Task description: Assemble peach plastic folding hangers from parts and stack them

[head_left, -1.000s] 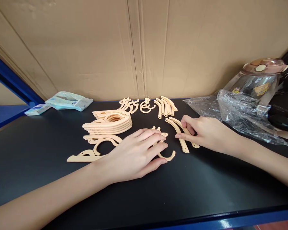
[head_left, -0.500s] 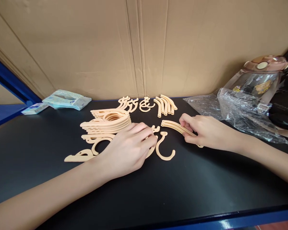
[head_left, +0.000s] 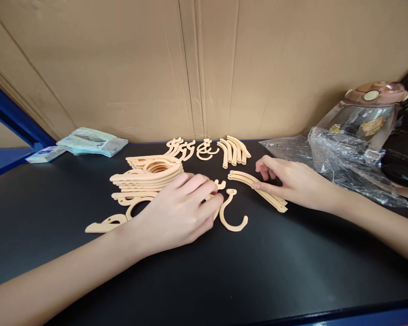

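Peach plastic hanger parts lie on a black table (head_left: 224, 280). My left hand (head_left: 177, 213) rests palm down with its fingers curled over a small hooked piece beside a loose hook (head_left: 231, 213). My right hand (head_left: 289, 181) lies on the end of two stacked curved arms (head_left: 255, 183), its index finger stretched along them and the other fingers loosely bent. A stack of hanger bodies (head_left: 149, 174) sits just left of my left hand.
More hooks (head_left: 190, 148) and curved arms (head_left: 234, 149) lie at the back by a cardboard wall. A crumpled clear plastic bag (head_left: 340, 160) and a bottle (head_left: 363, 115) stand at the right. Tissue packs (head_left: 91, 141) lie at the back left.
My right hand has let its grip on the two curved arms loosen and now lies flat on them. My left hand has curled its fingers and uncovered the loose hook.
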Demonstrator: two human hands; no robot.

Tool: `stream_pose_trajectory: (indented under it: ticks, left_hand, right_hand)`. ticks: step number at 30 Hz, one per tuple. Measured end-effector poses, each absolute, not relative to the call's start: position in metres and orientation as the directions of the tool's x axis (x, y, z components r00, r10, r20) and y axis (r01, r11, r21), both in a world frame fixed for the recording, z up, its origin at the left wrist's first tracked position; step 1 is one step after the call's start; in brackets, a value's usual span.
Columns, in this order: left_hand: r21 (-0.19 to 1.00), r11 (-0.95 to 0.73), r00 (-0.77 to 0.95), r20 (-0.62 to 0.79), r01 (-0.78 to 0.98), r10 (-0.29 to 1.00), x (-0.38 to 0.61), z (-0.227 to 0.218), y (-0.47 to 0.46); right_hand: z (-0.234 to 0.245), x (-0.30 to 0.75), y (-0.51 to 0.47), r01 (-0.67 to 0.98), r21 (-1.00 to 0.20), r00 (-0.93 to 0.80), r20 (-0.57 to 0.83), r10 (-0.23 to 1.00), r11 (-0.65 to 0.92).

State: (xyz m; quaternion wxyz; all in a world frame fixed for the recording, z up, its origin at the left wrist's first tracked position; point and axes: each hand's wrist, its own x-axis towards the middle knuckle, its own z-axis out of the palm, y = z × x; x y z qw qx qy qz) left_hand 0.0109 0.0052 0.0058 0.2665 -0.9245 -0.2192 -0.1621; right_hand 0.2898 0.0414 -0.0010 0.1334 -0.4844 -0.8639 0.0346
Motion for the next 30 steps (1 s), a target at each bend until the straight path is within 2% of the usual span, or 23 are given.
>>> stream_pose_trajectory:
  ticks: [3,5,8,11,15,20,23,30]
  left_hand:
    - [-0.309,-0.848,0.875,0.375,0.430,0.307,0.013,0.004,0.000]
    - [-0.292,-0.870,0.895,0.332,0.397,0.297,0.013,0.002,-0.003]
    - [-0.345,-0.861,0.916,0.283,0.373,0.283,0.013,-0.003,-0.005]
    - [-0.382,-0.857,0.930,0.258,0.346,0.261,0.012,-0.005,-0.006]
    - [-0.457,-0.833,0.941,0.269,0.312,0.205,0.014,-0.002,-0.009]
    - [-0.500,-0.821,0.941,0.312,0.277,0.127,0.017,0.003,-0.014]
    - [-0.502,-0.826,0.948,0.297,0.257,0.114,0.017,0.004,-0.015]
    - [-0.521,-0.820,0.944,0.323,0.236,0.067,0.019,0.007,-0.022]
  right_hand:
    - [-0.005,0.291,0.043,0.789,-0.170,-0.545,0.250,0.800,0.591]
    - [-0.006,0.290,0.043,0.759,-0.158,-0.575,0.292,0.764,0.631]
    - [-0.006,0.287,0.041,0.702,-0.117,-0.623,0.376,0.686,0.703]
    - [-0.004,0.280,0.033,0.617,-0.016,-0.707,0.429,0.563,0.787]
    - [-0.004,0.268,0.018,0.507,0.094,-0.799,0.424,0.427,0.857]
    - [-0.008,0.258,0.008,0.441,0.200,-0.841,0.431,0.326,0.875]
    - [-0.007,0.258,0.008,0.422,0.233,-0.846,0.449,0.288,0.876]
    - [-0.005,0.261,0.010,0.428,0.225,-0.842,0.452,0.296,0.875]
